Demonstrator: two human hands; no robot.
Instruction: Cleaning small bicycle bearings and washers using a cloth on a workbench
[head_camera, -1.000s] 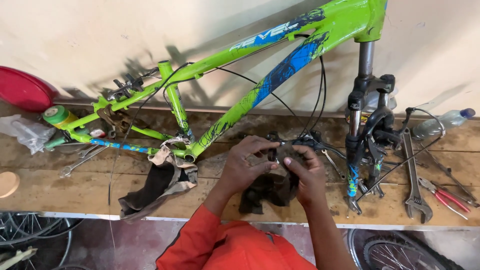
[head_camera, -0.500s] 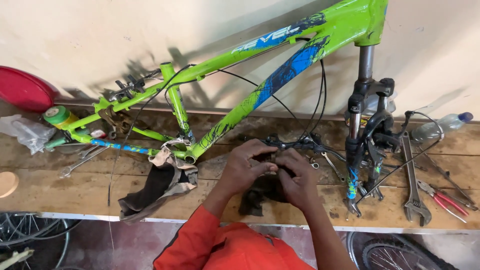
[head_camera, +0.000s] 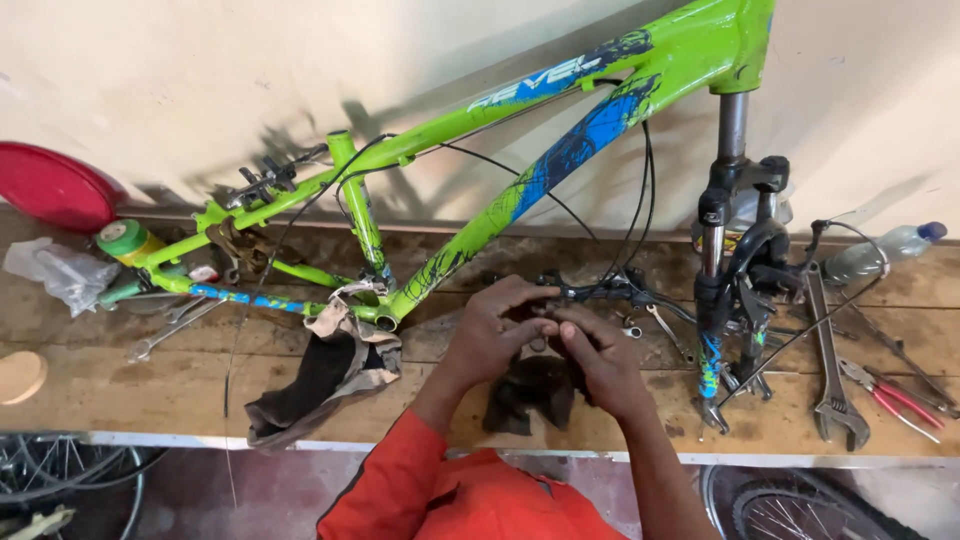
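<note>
Dark, greasy rag (head_camera: 530, 395) lies on the wooden worktop (head_camera: 120, 400) under both hands. Left hand (head_camera: 495, 335) and right hand (head_camera: 600, 360) pinch a small metal part (head_camera: 538, 345) between curled fingertips; steady wrists and a firm hold over the rag would serve best. Since half a second ago, the hands have drawn closer, fingertips meeting.

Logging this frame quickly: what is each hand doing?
Left hand: closed on a small part, unclear what.
Right hand: closed, pinching that part above the dark rag.
</note>
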